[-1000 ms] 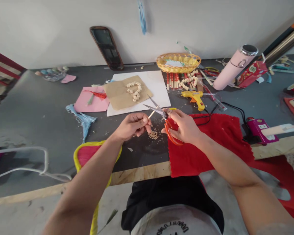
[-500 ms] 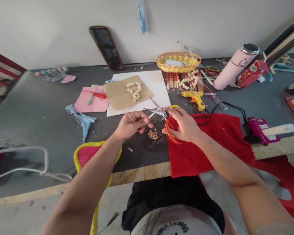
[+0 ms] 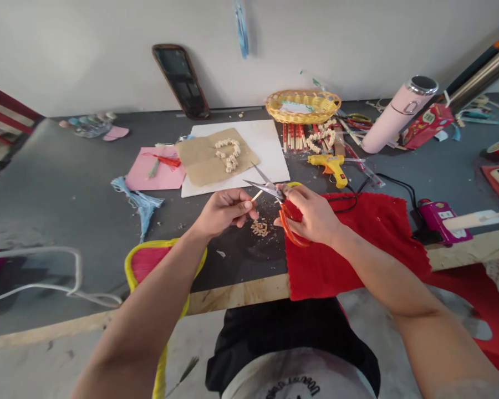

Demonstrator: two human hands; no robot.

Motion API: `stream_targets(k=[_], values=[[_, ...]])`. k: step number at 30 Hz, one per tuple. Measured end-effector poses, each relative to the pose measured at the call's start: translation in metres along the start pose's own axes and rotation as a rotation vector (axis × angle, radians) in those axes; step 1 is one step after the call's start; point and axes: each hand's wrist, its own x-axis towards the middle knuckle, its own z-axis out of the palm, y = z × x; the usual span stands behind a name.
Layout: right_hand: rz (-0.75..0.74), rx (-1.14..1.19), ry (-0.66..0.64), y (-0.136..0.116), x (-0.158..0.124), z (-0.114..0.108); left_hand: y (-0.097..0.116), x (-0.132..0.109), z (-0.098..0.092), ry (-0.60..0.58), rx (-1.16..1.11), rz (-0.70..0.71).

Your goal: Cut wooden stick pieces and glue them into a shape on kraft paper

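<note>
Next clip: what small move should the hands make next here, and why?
Probably squeeze the scissors shut with the right hand. Their blades stand open, the tip of the thin stick pinched in the left hand reaches up to them, and a pile of short cut pieces lies on the table just below.

We see bare grey table (image 3: 66,183) across the left of the frame. Centre top is crowded by white board (image 3: 270,152), basket (image 3: 303,105), glue gun (image 3: 330,165); red cloth (image 3: 357,238) and cables (image 3: 399,188) block the right.
</note>
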Motion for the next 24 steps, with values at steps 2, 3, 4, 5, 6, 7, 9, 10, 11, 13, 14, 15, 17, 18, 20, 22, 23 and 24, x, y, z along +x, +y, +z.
stream_targets(k=[2, 3, 4, 5, 6, 7, 9, 10, 11, 13, 14, 15, 17, 18, 20, 22, 23, 24], values=[[-0.008, 0.01, 0.0, 0.001, 0.0, 0.0003, 0.0003, -0.0006, 0.0006, -0.003, 0.009, -0.011], [-0.012, 0.022, 0.003, 0.0019, 0.0, 0.0005, 0.0004, -0.0007, 0.0007, -0.008, 0.013, -0.012], [-0.015, 0.034, 0.004, 0.003, 0.0, 0.0007, 0.0005, -0.0006, 0.0007, -0.014, 0.015, -0.007], [-0.017, 0.045, 0.003, 0.0039, 0.0001, 0.0008, 0.0005, -0.0004, 0.0005, -0.022, 0.017, 0.0], [-0.018, 0.052, 0.0, 0.0047, 0.0001, 0.0006, 0.0003, -0.0002, 0.0002, -0.033, 0.019, 0.007], [-0.019, 0.057, -0.004, 0.0052, 0.0001, 0.0003, 0.0, 0.0001, -0.0004, -0.044, 0.017, 0.014], [-0.028, 0.061, -0.01, 0.0055, 0.0001, -0.0007, -0.0009, 0.0003, -0.0019, -0.07, 0.008, 0.014], [-0.036, 0.062, -0.012, 0.0055, 0.0001, -0.0012, -0.0013, 0.0004, -0.0027, -0.082, 0.001, 0.008], [-0.042, 0.061, -0.014, 0.0055, 0.0001, -0.0015, -0.0016, 0.0004, -0.0035, -0.094, -0.006, -0.002], [-0.048, 0.059, -0.02, 0.0056, 0.0002, -0.0017, -0.0016, 0.0003, -0.0049, -0.117, -0.019, -0.028], [-0.05, 0.06, -0.024, 0.0057, 0.0002, -0.0015, -0.0014, 0.0003, -0.0054, -0.127, -0.022, -0.041], [-0.05, 0.061, -0.027, 0.0059, 0.0003, -0.0011, -0.001, 0.0003, -0.0057, -0.135, -0.026, -0.052], [-0.05, 0.066, -0.027, 0.0059, 0.0005, -0.0002, -0.0002, 0.0004, -0.0059, -0.14, -0.032, -0.066], [-0.051, 0.066, -0.025, 0.0056, 0.0006, 0.0001, 0.0002, 0.0004, -0.0057, -0.137, -0.034, -0.07], [-0.051, 0.057, -0.017, 0.0042, 0.0007, 0.0001, 0.0009, 0.0002, -0.0045, -0.122, -0.04, -0.073], [-0.04, 0.034, -0.01, 0.0019, 0.0005, -0.0007, 0.0012, -0.0003, -0.0023, -0.1, -0.042, -0.07], [-0.031, 0.021, -0.008, 0.0007, 0.0004, -0.0012, 0.0012, -0.0006, -0.0009, -0.085, -0.04, -0.063], [-0.02, 0.008, -0.007, -0.0003, 0.0002, -0.0017, 0.0011, -0.0008, 0.0006, -0.068, -0.036, -0.053]])
